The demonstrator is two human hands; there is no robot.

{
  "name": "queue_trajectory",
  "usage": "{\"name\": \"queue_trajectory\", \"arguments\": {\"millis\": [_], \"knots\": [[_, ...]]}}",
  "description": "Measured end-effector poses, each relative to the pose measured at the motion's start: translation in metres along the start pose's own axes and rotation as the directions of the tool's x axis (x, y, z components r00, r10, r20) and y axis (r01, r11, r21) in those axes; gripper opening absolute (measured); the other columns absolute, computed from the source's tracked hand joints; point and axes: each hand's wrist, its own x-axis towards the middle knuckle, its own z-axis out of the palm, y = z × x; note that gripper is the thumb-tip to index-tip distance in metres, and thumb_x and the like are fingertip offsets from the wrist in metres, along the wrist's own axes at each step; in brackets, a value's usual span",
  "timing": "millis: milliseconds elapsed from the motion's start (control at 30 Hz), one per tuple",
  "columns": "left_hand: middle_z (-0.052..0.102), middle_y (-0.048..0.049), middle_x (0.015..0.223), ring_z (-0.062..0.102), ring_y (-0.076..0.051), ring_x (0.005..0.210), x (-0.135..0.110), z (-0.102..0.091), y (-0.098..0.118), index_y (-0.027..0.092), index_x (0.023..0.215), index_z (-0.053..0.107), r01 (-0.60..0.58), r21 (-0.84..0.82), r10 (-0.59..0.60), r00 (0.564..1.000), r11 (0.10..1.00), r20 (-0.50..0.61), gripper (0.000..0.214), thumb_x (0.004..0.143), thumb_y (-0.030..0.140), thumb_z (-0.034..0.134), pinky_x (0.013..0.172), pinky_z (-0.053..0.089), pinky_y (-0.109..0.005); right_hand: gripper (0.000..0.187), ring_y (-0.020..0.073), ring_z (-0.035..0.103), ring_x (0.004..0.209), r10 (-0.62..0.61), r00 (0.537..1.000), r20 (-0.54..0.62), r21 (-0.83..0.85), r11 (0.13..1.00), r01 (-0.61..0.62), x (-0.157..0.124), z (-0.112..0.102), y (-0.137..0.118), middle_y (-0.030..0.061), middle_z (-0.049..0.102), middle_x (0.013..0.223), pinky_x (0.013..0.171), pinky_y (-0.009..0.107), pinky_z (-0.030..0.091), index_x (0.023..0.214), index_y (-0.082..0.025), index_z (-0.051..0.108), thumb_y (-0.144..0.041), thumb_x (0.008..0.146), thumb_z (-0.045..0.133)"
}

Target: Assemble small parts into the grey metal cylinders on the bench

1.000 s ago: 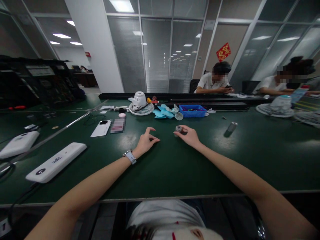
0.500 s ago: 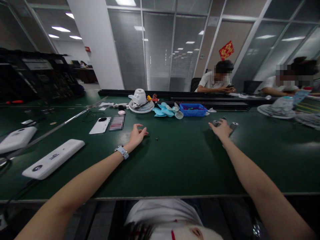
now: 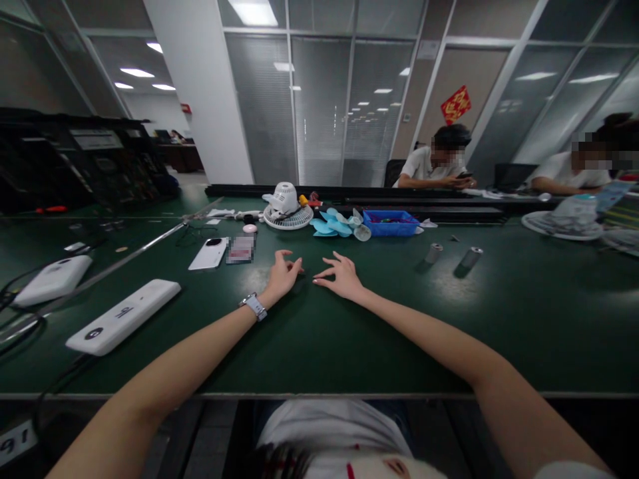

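Over the green tabletop [image 3: 379,346], my left hand [image 3: 283,276] is open, its fingers loosely curved and apart with nothing visible in them. To its right is my right hand [image 3: 339,276], with thumb and index fingertips brought together in a pinch and the other fingers spread. Whatever is between those tips is too small or hidden to make out. Two grey metal cylinders stand off to the right, one nearer [image 3: 434,253] and a second cylinder [image 3: 472,257] beside it. A small dark bit [image 3: 454,238] lies behind them.
At the back sit a white fan housing [image 3: 287,209], pale blue fan blades [image 3: 332,223] and a blue tray [image 3: 391,223]. A white phone [image 3: 208,254] and a long white device [image 3: 124,318] lie left. Two people sit across the table, one holding a phone [image 3: 464,175].
My right hand has left the metal cylinders and moved left, close to my left hand. The small dark piece on the table between the hands no longer shows. My left hand has barely moved.
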Motion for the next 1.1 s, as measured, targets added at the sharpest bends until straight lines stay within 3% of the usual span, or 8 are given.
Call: {"name": "queue_trajectory", "arguments": {"millis": [100, 233, 367, 433, 500, 633, 867, 1100], "knots": [[0.075, -0.0052, 0.081, 0.073, -0.023, 0.08, 0.001, 0.001, -0.003, 0.021, 0.117, 0.038, -0.012, -0.005, 0.012, 1.0, 1.0, 0.011, 0.043, 0.088, 0.047, 0.056, 0.078, 0.049, -0.035, 0.018, 0.0296, 0.046, 0.133, -0.032, 0.997, -0.071, 0.004, 0.999, 0.033, -0.002, -0.014, 0.02, 0.0031, 0.068, 0.126, 0.107, 0.052, 0.033, 0.094, -0.034, 0.079, -0.045, 0.086, 0.068], [0.075, -0.0049, 0.081, 0.072, -0.023, 0.078, 0.003, 0.003, -0.005, 0.021, 0.117, 0.039, -0.024, -0.01, 0.024, 1.0, 1.0, 0.017, 0.042, 0.088, 0.046, 0.056, 0.077, 0.049, -0.035, 0.022, 0.0268, 0.058, 0.118, -0.021, 0.943, -0.332, -0.11, 0.994, -0.017, -0.015, -0.07, 0.08, 0.0055, 0.073, 0.115, 0.102, 0.047, 0.038, 0.096, -0.027, 0.079, -0.042, 0.09, 0.064], [0.075, -0.0048, 0.08, 0.072, -0.023, 0.08, 0.004, 0.003, -0.007, 0.021, 0.117, 0.039, -0.024, 0.008, 0.024, 1.0, 1.0, 0.001, 0.043, 0.087, 0.046, 0.057, 0.079, 0.048, -0.036, 0.028, 0.0295, 0.057, 0.117, 0.156, 0.738, -0.656, -0.202, 0.906, -0.372, -0.035, -0.127, 0.156, 0.011, 0.069, 0.121, 0.102, 0.049, 0.038, 0.099, -0.02, 0.078, -0.04, 0.092, 0.059], [0.075, -0.0051, 0.081, 0.072, -0.023, 0.08, 0.005, 0.003, -0.008, 0.021, 0.118, 0.038, -0.029, 0.017, 0.029, 1.0, 0.999, 0.003, 0.044, 0.087, 0.047, 0.056, 0.08, 0.049, -0.037, 0.029, 0.0306, 0.058, 0.115, 0.252, 0.653, -0.714, -0.19, 0.828, -0.527, -0.048, -0.142, 0.185, 0.0124, 0.068, 0.122, 0.1, 0.05, 0.04, 0.1, -0.019, 0.078, -0.039, 0.092, 0.059], [0.075, -0.005, 0.081, 0.072, -0.024, 0.081, 0.005, 0.003, -0.01, 0.021, 0.118, 0.037, -0.036, 0.015, 0.036, 0.999, 0.999, 0.007, 0.046, 0.087, 0.048, 0.057, 0.08, 0.049, -0.037, 0.03, 0.0304, 0.062, 0.105, 0.381, 0.607, -0.697, -0.147, 0.753, -0.641, -0.058, -0.146, 0.203, 0.014, 0.071, 0.113, 0.094, 0.048, 0.044, 0.101, -0.018, 0.078, -0.04, 0.09, 0.061], [0.075, -0.0051, 0.081, 0.073, -0.024, 0.081, 0.006, 0.002, -0.012, 0.021, 0.119, 0.037, -0.032, 0.004, 0.032, 0.999, 0.999, 0.017, 0.048, 0.086, 0.049, 0.057, 0.079, 0.05, -0.037, 0.034, 0.0282, 0.066, 0.086, 0.591, 0.537, -0.602, -0.032, 0.654, -0.756, -0.066, -0.142, 0.213, 0.0143, 0.075, 0.094, 0.078, 0.04, 0.05, 0.105, -0.02, 0.079, -0.044, 0.086, 0.064], [0.075, -0.0055, 0.083, 0.072, -0.024, 0.082, 0.004, 0.002, -0.008, 0.021, 0.119, 0.037, -0.04, 0.046, 0.039, 0.999, 0.998, 0.032, 0.047, 0.087, 0.05, 0.056, 0.08, 0.049, -0.037, 0.034, 0.0301, 0.066, 0.086, 0.611, 0.436, -0.661, 0.041, 0.609, -0.792, -0.061, -0.138, 0.213, 0.0137, 0.075, 0.097, 0.077, 0.04, 0.049, 0.106, -0.024, 0.079, -0.046, 0.087, 0.06], [0.076, -0.0048, 0.084, 0.072, -0.023, 0.083, 0.002, 0.001, -0.005, 0.021, 0.119, 0.037, -0.043, 0.064, 0.04, 0.998, 0.997, 0.043, 0.046, 0.088, 0.049, 0.055, 0.08, 0.049, -0.036, 0.039, 0.0349, 0.067, 0.09, 0.639, 0.432, -0.636, 0.018, 0.572, -0.82, -0.059, -0.139, 0.217, 0.0193, 0.074, 0.098, 0.08, 0.047, 0.05, 0.107, -0.022, 0.079, -0.047, 0.088, 0.057]]}}
